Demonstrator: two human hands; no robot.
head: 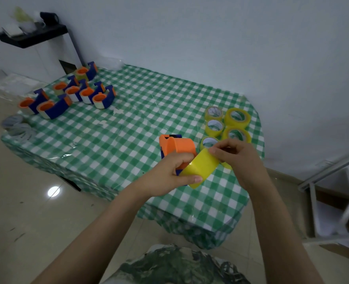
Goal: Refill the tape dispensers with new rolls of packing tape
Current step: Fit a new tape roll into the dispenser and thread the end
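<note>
- Head view: clasped together in the left grip [169,171], an orange-blue dispenser [177,146] and a yellow tape roll [202,167], above the near edge of the desk [118,136].
- Pinching the roll's top edge: right grip [237,158].
- Just behind, spare rolls [235,117]; far left, loaded dispensers [71,95].

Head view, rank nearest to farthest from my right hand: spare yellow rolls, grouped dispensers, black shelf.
1. spare yellow rolls, just beyond the right hand.
2. grouped dispensers, far left of the table.
3. black shelf, beyond them, upper left.

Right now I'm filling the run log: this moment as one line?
left hand: grips dispenser, thumb on roll | right hand: pinches roll | spare rolls: beyond right hand
</note>
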